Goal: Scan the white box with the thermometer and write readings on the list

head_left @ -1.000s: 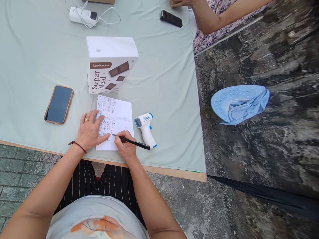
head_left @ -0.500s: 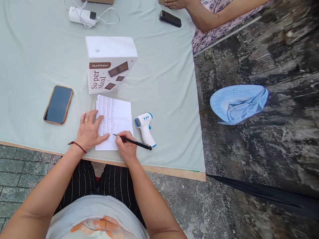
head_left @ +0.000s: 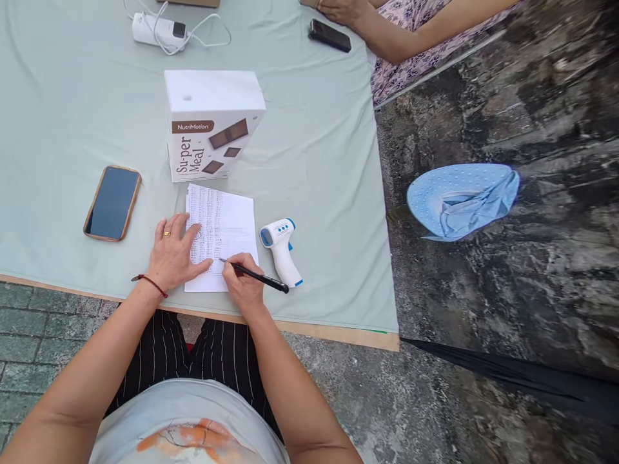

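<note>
A white sheet of paper (head_left: 236,219) with dense printed columns lies near the table's front edge. My left hand (head_left: 175,252) rests flat on its left side, fingers spread, thumb pointing right. Closed around a black pen (head_left: 264,278), my right hand (head_left: 244,283) lies at the sheet's lower right, the pen tip on or just over the print. Just right of that hand lies a white and blue infrared thermometer (head_left: 281,251). Behind the paper stands a white NutriMotion box (head_left: 215,90). To the left is a smartphone (head_left: 112,203) in a brown-edged case.
A white device with a cable (head_left: 158,32) lies at the back left, near a cardboard box edge (head_left: 193,2). A black oblong object (head_left: 329,35) is at the back right, beside another person's forearm (head_left: 387,35). A blue hat (head_left: 459,200) lies on the dark stone surface beyond the table.
The pen's back end has swung slightly down and left in my right hand. At the back, the other person's hand has shifted a little. My left hand stays put.
</note>
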Demonstrator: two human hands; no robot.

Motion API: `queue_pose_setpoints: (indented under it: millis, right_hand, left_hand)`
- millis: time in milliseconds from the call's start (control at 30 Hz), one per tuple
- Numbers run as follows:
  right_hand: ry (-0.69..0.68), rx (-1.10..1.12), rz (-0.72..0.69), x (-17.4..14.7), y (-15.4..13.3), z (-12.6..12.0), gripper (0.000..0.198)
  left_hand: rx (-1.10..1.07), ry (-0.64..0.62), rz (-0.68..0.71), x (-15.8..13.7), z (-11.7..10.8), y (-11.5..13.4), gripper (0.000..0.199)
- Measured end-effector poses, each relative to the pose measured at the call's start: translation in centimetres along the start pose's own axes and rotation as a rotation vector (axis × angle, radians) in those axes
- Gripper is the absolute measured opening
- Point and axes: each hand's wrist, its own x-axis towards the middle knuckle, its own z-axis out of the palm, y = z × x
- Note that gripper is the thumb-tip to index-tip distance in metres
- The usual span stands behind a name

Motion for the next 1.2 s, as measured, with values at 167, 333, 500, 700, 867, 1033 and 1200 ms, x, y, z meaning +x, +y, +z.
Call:
queue_pose_setpoints:
  millis: [167,333,500,700,867,1033,1200]
  right_hand:
    - [0.006,0.009,-0.009,0.0,0.0,0.1,0.007]
    - [0.007,0.005,0.002,0.0,0.2,0.1,0.006]
    - [0.043,0.024,0.006,-0.1,0.2,0.1,0.005]
    - [0.019,0.004,0.018,0.0,0.2,0.1,0.006]
    - [0.049,-0.009,-0.023,-0.1,0.3,0.2,0.008]
    - [0.109,-0.007,-0.076,-0.3,0.2,-0.1,0.007]
    - [0.032,-0.115,-0.289,1.7,1.2,-1.1,0.02]
  left_hand:
    - [0.02,0.007,0.008,0.0,0.1,-0.1,0.063]
    - [0.017,0.01,0.011,-0.1,0.1,-0.1,0.063]
    - [0.015,0.011,0.018,0.0,0.0,-0.1,0.062]
    - [-0.009,0.013,0.005,0.0,0.0,-0.1,0.062]
    - [0.007,0.013,0.012,0.0,0.0,-0.1,0.063]
    - [-0.008,0.025,0.006,0.1,0.0,-0.2,0.061]
    - [-0.004,0.051,0.026,-0.2,0.2,-0.3,0.061]
